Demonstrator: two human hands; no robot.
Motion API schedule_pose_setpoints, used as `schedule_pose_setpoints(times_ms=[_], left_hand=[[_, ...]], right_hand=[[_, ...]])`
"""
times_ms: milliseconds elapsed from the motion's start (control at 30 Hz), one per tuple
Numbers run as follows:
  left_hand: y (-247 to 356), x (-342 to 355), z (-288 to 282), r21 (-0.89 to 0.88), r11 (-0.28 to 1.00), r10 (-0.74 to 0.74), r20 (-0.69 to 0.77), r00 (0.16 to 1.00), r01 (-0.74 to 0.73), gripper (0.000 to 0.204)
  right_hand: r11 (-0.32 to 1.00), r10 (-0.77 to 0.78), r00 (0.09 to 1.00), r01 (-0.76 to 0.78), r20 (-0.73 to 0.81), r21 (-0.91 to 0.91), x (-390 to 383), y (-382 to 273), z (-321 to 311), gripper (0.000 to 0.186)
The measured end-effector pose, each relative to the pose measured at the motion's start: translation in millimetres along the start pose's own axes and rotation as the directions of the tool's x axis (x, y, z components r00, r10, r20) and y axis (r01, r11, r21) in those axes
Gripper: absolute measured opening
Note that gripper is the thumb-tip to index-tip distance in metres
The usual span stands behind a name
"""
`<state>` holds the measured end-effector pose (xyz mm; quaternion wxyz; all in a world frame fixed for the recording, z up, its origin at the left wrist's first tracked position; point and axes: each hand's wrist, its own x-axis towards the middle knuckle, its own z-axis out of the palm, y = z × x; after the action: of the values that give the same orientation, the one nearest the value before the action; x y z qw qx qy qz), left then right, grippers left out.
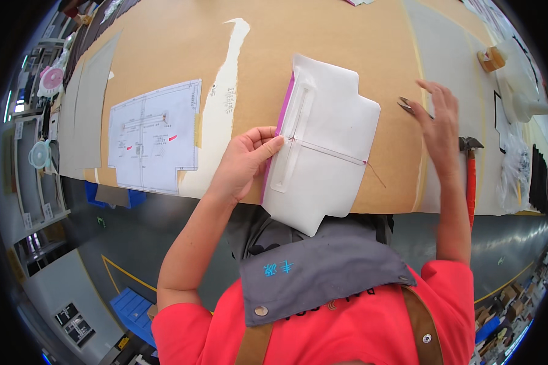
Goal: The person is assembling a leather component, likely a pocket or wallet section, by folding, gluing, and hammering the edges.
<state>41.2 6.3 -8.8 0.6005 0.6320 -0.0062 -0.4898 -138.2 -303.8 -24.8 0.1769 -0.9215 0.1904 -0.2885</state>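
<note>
My left hand [254,155] pinches the left edge of a white shaped panel [338,109], thumb on top. The panel has stepped corners and a purple strip [285,104] along that edge. Near it runs a long narrow raised frame [304,115], and a stitched line crosses the panel to the right. From this line's end a loose brown thread [377,175] trails onto the table. To the right, my right hand [438,118] has its fingers apart beside small metal thread snips [405,107]. Their tips stick out past the thumb, which partly covers them.
A printed pattern drawing [155,137] lies at left on the brown-covered table [323,30]. Right of my right forearm is a hammer [471,164] with a red handle. Beyond it stand a small amber-coloured container [491,59], a white bottle [523,106] and a clear plastic bag [512,173].
</note>
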Motion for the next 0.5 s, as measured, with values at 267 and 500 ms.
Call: schedule_pose_setpoints(times_ms=[267,500], left_hand=[[-3.7,4.2,5.4,0.121,0.992,0.032,-0.027,0.999,-0.028,0.027],[-6.1,4.3,13.0,0.107,0.994,0.032,-0.021,0.999,-0.030,0.023]], right_hand=[[0.955,-0.130,0.979,0.167,0.158,-0.245,-19.7,48.3,3.6,0.022],[0.938,-0.151,0.985,0.169,0.084,-0.304,-12.7,47.9,8.0,0.015]])
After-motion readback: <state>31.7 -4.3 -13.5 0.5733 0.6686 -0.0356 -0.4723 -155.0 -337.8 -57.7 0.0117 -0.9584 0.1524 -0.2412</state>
